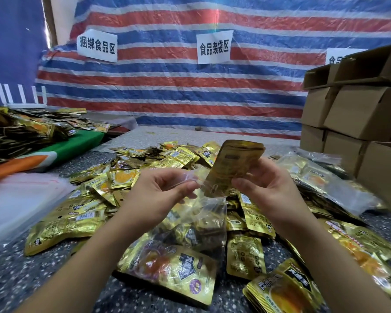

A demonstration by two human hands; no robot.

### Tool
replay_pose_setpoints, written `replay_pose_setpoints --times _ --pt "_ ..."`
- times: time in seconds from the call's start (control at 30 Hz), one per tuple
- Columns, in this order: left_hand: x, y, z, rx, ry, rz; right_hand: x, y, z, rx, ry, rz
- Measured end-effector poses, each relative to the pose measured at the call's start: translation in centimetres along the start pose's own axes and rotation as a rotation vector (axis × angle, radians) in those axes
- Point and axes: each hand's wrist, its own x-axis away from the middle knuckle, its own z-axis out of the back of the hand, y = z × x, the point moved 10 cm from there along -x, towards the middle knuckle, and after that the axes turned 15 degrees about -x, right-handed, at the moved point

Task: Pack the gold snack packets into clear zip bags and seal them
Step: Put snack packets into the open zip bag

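Left hand (158, 188) pinches clear zip bag (203, 220); right hand (266, 184) grips gold packets (233, 163), count unclear.

Pretty even, soft indoor light, no hard shadows. Gold packets (172, 267) throw glare, a faint rainbow flare streaks the tarp (167, 86), and wide-angle bending warps the blurry edges.

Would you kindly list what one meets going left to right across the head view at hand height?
Stack of clear bags → left hand → held gold packet → right hand → filled zip bags → cardboard boxes.
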Motion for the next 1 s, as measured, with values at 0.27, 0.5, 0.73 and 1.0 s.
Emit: replay_pose_setpoints --times 0.27,0.5,0.73,1.0 --pt "0.1 0.2 -0.2 -0.079 0.012 -0.017 0.1 0.6 -0.4 -0.010 -0.021 -0.009" --pt "0.0 0.5 -0.2 -0.034 0.029 -0.052 0.2 1.5 -1.2 0.387 -0.081 -0.030" --pt "0.1 0.4 0.1 -0.030 0.069 -0.052 0.4 1.5 -1.6 0.567 -0.146 -0.036" --pt "0.2 0.8 -0.4 -0.095 0.071 -0.105 1.2 1.7 -4.1 0.774 -0.297 0.042"
